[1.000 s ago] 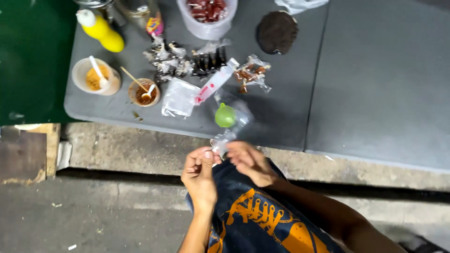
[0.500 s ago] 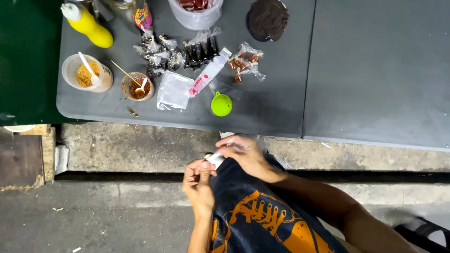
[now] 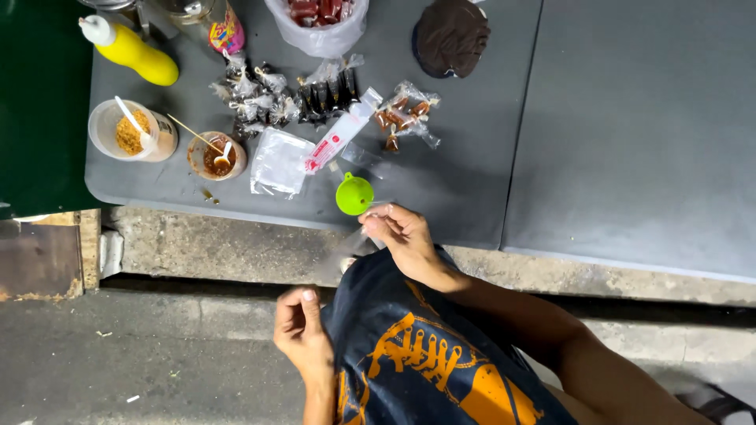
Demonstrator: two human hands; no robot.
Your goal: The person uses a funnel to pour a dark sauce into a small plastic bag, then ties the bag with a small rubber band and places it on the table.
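Note:
My right hand [image 3: 400, 234] is at the grey table's [image 3: 614, 142] front edge, pinching a small clear plastic bag [image 3: 350, 245] that hangs down to the left. A green funnel [image 3: 353, 194] stands mouth-up on the table just left of those fingers. My left hand [image 3: 300, 329] is lower, off the table beside my dark shirt with its orange print. Its fingers are curled in and I see nothing in them.
On the table's left part are a yellow squeeze bottle [image 3: 131, 52], a cup of orange powder with a spoon [image 3: 127, 131], a small bowl of brown sauce [image 3: 216, 156], a stack of clear bags [image 3: 279, 162], several tied sachets [image 3: 264, 93] and a dark round disc [image 3: 453, 35]. A concrete kerb [image 3: 220, 248] runs below.
My hands were together on the small bag. They have now parted: the left dropped down and away, and the right rose with the bag toward the funnel.

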